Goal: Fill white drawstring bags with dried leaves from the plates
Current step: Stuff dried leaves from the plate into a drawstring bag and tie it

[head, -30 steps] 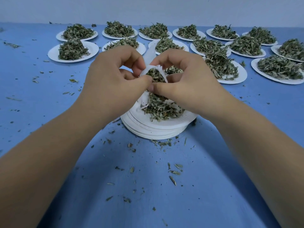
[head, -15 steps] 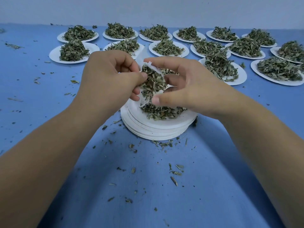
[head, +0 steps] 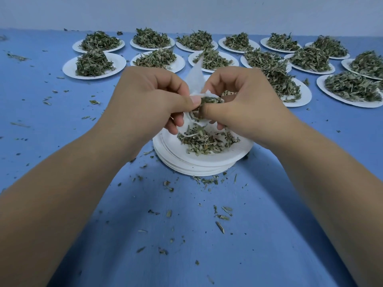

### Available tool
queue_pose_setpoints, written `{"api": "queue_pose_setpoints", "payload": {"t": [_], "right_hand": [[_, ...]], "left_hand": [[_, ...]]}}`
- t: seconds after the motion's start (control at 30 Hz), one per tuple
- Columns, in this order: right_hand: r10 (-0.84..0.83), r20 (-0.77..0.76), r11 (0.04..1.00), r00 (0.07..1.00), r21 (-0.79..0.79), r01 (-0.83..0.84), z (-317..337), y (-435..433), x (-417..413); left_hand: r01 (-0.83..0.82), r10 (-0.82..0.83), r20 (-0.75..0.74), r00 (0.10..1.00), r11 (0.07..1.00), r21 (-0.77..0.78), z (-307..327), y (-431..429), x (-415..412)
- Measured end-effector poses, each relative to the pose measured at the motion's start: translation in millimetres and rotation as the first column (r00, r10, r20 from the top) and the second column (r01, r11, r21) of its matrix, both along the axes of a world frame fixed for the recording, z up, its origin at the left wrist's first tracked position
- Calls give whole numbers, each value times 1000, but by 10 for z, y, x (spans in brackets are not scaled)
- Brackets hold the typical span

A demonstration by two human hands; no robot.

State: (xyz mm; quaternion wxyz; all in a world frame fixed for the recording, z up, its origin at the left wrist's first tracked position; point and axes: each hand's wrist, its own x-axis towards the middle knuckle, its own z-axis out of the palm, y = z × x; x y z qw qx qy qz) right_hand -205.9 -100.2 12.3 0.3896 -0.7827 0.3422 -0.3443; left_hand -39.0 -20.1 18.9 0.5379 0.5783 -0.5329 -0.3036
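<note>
1. step in hand: stuffing. the left hand [head: 145, 104] and right hand [head: 244, 106] meet over the stack of white paper plates [head: 203, 164] and work a wad of dried green leaves [head: 209, 99] into the small white fabric drawstring bag [head: 195, 79].
2. grip: both are closed tight. the left thumb and fingers pinch the near rim of the bag's mouth. the right thumb and curled fingers pinch the other side, with the wad between them.
3. where the bag is: in the air just above the top plate, between the two hands and largely hidden by them.
4. which way it points: one loose white corner sticks up and away from the person, and the leaf-filled mouth faces up, towards the camera. its long axis seems roughly upright, though too little shows to be sure.
5. next move, as i judge it: push the wad fully in, then scoop up the loose leaves on the top plate [head: 207, 139], keeping the mouth open over the plate so spills miss the blue tabletop [head: 207, 235].
</note>
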Motion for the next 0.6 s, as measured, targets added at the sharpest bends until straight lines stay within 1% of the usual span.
{"api": "queue_pose_setpoints", "payload": {"t": [0.1, 0.17, 0.23, 0.3, 0.37, 0.43, 0.53, 0.6], "right_hand": [[-38, -14, 999, 999, -11, 38, -13, -12, 12], [-93, -57, 995, 994, -51, 90, -21, -15, 19], [-167, -102, 979, 981, -134, 153, -18, -14, 31], [-203, -101, 967, 974, -178, 183, -11, -9, 43], [-186, -61, 973, 981, -153, 175, 11, 4, 49], [-110, -19, 990, 994, -90, 108, 48, 33, 41], [27, -15, 1000, 1000, -13, -27, 66, 76, 44], [23, -32, 999, 999, -31, -24, 40, 91, 74]], "left_hand": [[42, -41, 71, 997, 999, -14, 14, 32, -50], [49, -47, 120, 992, 999, -13, 19, 51, -88], [23, -20, 171, 985, 1000, -19, 20, 46, -107], [-59, 72, 256, 964, 997, -58, -1, 23, -114], [-158, 199, 395, 897, 978, -135, -42, 7, -94], [-211, 279, 506, 817, 959, -188, -65, 19, -75], [-239, 321, 540, 778, 946, -219, -58, 21, -50], [-254, 339, 532, 776, 940, -228, -43, 18, -52]]}}
